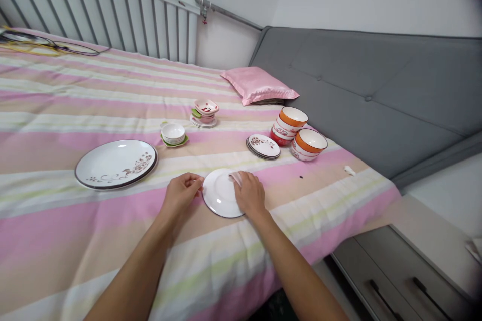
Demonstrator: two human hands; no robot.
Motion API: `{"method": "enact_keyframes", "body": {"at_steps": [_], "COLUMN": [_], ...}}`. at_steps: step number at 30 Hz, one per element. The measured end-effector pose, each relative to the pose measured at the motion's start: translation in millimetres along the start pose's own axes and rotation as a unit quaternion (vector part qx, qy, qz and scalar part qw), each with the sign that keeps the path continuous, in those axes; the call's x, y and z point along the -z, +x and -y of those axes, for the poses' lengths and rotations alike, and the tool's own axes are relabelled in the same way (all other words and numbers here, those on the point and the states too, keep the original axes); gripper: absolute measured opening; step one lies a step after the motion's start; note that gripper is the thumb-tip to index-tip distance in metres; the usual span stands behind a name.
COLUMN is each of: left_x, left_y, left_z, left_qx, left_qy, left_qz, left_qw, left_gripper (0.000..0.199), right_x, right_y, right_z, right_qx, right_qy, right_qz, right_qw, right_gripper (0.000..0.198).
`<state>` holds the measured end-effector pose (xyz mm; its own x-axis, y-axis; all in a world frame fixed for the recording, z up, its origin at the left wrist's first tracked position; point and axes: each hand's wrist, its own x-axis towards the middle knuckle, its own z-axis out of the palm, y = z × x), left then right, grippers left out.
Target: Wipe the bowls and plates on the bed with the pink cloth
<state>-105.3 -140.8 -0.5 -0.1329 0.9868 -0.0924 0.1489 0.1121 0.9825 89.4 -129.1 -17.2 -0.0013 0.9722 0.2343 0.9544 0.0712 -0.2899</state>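
Note:
A white plate (218, 196) with a thin dark rim lies on the striped bedspread in front of me. My left hand (184, 188) is closed at its left edge, thumb and fingers pinching the rim. Over the right side of the plate, my right hand (250, 192) presses a small pale cloth (236, 177) against the surface. Most of the cloth is hidden under those fingers. Beyond the right hand sits a short stack of small flower-patterned plates (265, 145). Left of my left hand lie large oval plates (116, 163), stacked, with a brown flower print.
Orange-rimmed bowls (309, 141) stand beside a taller bowl stack (289, 123). Small white bowls (173, 132) and pink-white dishes (206, 107) sit farther back. A pink pillow (259, 84) rests near the grey headboard (361, 75). Cables (48, 45) lie far left; a drawer cabinet (391, 271) stands right.

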Motion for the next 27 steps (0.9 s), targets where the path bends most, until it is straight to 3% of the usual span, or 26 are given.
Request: {"method": "enact_keyframes", "body": {"at_steps": [7,12,21,27], "left_x": [-1,-1,-4,-5], "left_y": [1,1,0,1], "left_z": [2,3,1,1], "left_qx": [-0.002,-0.004,-0.005,-0.012], "left_qy": [-0.001,0.000,0.012,0.018], "left_qz": [0.002,0.003,-0.008,-0.006], "left_qw": [1.000,1.000,1.000,1.000], "left_gripper": [0.034,0.035,0.039,0.037], "right_x": [8,10,16,17], "right_y": [-36,-66,-92,-84], "right_z": [-8,-13,-19,-10], "right_qx": [-0.010,0.024,0.157,0.279], "right_qy": [0.008,0.021,0.134,0.153], "right_qz": [-0.026,-0.058,-0.077,-0.055], "right_qw": [1.000,0.998,0.975,0.946], "right_gripper": [0.029,0.032,0.048,0.045]}}
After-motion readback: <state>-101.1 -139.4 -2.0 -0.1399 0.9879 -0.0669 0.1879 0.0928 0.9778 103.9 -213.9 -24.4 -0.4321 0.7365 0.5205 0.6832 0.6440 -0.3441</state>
